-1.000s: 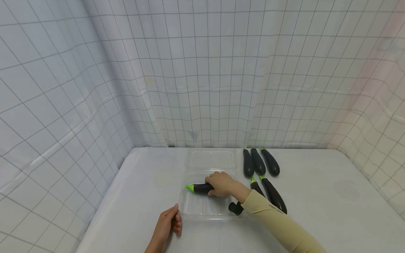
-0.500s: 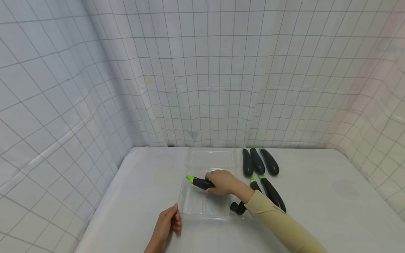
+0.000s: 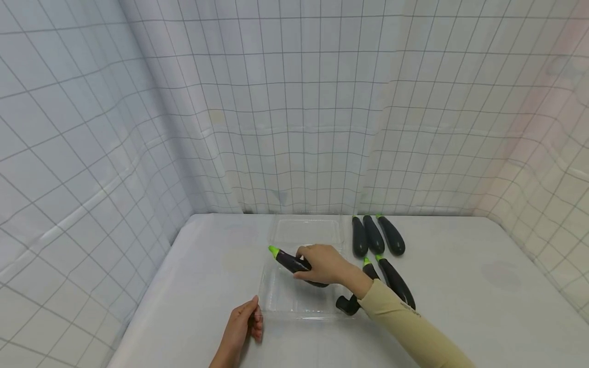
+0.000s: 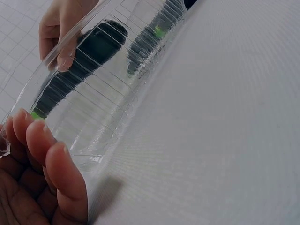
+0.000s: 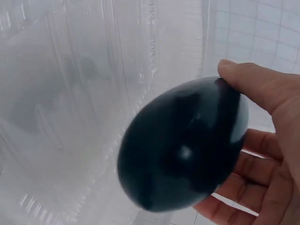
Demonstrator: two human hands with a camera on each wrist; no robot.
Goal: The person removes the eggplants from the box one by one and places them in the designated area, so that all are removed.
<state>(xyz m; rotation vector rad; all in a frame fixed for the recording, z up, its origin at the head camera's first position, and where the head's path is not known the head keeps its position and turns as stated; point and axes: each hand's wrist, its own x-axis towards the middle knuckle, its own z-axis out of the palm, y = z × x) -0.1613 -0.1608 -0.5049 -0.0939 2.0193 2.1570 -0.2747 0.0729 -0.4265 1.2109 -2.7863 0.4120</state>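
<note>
My right hand [image 3: 323, 264] grips a dark eggplant [image 3: 289, 261] with a bright green tip, its thumb and fingers round the body. The eggplant is tilted above a clear plastic container [image 3: 280, 301], green end pointing left and away. In the right wrist view, the rounded end of the eggplant [image 5: 180, 150] hides part of the palm. At the container's near left corner, my left hand [image 3: 241, 323] pinches the rim between thumb and fingertips. The left wrist view shows the curled fingers [image 4: 51, 159] at that corner, with the eggplant [image 4: 96, 49] seen through the clear wall.
The container's clear lid [image 3: 306, 232] lies folded back behind it. To the right are several more eggplants [image 3: 392, 235], three at the back and two nearer, one partly behind the right forearm. A short black object [image 3: 347, 305] sits by the right wrist. Gridded white curtains surround the white table [image 3: 460, 286].
The right hand has lifted the eggplant and turned it, so its green tip now points farther back. The left hand has stayed at the container's corner.
</note>
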